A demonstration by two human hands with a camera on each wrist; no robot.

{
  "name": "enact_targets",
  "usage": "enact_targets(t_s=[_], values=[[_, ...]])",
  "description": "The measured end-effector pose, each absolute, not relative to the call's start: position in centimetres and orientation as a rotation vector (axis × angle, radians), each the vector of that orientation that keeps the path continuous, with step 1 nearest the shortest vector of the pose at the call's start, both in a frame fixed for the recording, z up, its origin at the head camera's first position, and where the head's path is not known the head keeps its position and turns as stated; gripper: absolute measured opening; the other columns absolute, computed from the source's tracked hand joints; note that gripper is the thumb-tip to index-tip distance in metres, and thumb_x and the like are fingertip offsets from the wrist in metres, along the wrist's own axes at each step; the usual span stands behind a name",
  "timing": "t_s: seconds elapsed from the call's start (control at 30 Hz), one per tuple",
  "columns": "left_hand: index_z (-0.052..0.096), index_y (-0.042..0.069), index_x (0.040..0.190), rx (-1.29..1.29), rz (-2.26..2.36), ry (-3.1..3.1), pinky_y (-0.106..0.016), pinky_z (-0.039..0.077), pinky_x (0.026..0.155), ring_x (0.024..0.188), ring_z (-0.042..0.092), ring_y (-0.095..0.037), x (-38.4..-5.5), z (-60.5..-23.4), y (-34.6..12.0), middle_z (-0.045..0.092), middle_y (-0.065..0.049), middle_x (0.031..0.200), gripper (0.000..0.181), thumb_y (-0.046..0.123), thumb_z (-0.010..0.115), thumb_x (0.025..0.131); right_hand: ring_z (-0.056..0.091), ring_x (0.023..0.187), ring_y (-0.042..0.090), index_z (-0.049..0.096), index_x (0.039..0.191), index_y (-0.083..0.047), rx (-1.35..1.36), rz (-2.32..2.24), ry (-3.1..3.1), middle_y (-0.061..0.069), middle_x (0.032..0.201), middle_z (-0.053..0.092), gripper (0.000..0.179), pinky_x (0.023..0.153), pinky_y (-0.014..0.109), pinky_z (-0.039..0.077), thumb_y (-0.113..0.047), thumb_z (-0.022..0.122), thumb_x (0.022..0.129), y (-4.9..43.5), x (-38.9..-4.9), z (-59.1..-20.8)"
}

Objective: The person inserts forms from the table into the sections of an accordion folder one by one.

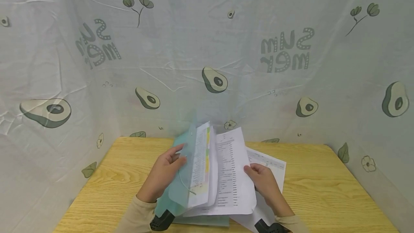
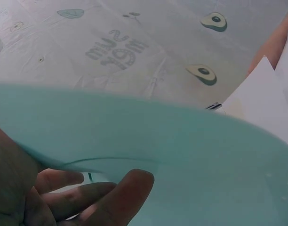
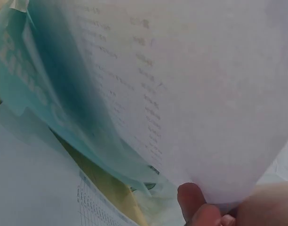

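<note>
A translucent teal document folder [image 1: 182,186] stands partly raised on the table, its flap lifted and a thin cord hanging across it. My left hand [image 1: 166,170] holds the folder by its left side, thumb and fingers bent at the teal plastic. In the left wrist view, the left thumb [image 2: 130,188] lies before the teal sheet. Inside the folder are papers with a coloured edge strip [image 1: 198,164]. My right hand [image 1: 263,179] pinches the right edge of a printed sheet [image 1: 231,175], thumb on the front. That sheet leans outward from the folder, its lower left overlapping the papers.
Another printed sheet [image 1: 276,164] lies on the wooden table [image 1: 317,186] under and behind my right hand. In the left wrist view, a small dark metal clip-like piece [image 2: 213,106] shows beyond the folder. A patterned curtain [image 1: 181,46] hangs behind the table.
</note>
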State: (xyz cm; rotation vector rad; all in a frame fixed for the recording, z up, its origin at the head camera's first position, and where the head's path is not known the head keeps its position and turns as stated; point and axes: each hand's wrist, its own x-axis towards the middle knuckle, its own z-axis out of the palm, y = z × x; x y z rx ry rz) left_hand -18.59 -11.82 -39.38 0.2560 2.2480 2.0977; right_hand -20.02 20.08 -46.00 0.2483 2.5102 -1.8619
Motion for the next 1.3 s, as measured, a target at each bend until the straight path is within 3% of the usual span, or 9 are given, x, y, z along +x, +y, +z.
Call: enact_targets(t_s=[0.2,0.37,1.3], values=[[0.048,0.010,0.154,0.194,2.127,2.279,-0.044,0.057,0.089,0.114,0.067,-0.031,-18.5,-39.3,-12.0,0.064,-0.022,0.136,0.051,0.013,0.060,0.104,0.066,0.069,0.016,0.072,0.117,0.000,0.262,-1.815,2.510,0.005,0.086,0.074,0.036,0.056,0.025,0.051,-0.032,0.062,0.104,20.1,-20.0,-45.8],[0.046,0.009,0.155,0.159,2.125,2.298,-0.045,0.057,0.089,0.114,0.067,-0.031,-18.5,-39.2,-12.2,0.064,-0.023,0.135,0.053,0.012,0.059,0.104,0.053,0.061,0.014,0.070,0.118,0.000,0.298,-1.764,2.557,0.002,0.077,0.069,0.031,0.051,0.023,0.040,-0.024,0.063,0.102,20.5,-20.1,-45.7],[0.047,0.009,0.154,0.188,2.165,2.236,-0.040,0.060,0.081,0.105,0.070,-0.028,-18.7,-39.0,-12.1,0.066,-0.022,0.132,0.052,0.009,0.059,0.104,0.052,0.056,0.013,0.069,0.104,0.002,0.234,-1.839,2.505,0.003,0.075,0.065,0.016,0.051,0.023,0.041,-0.012,0.066,0.098,20.2,-20.0,-45.7]])
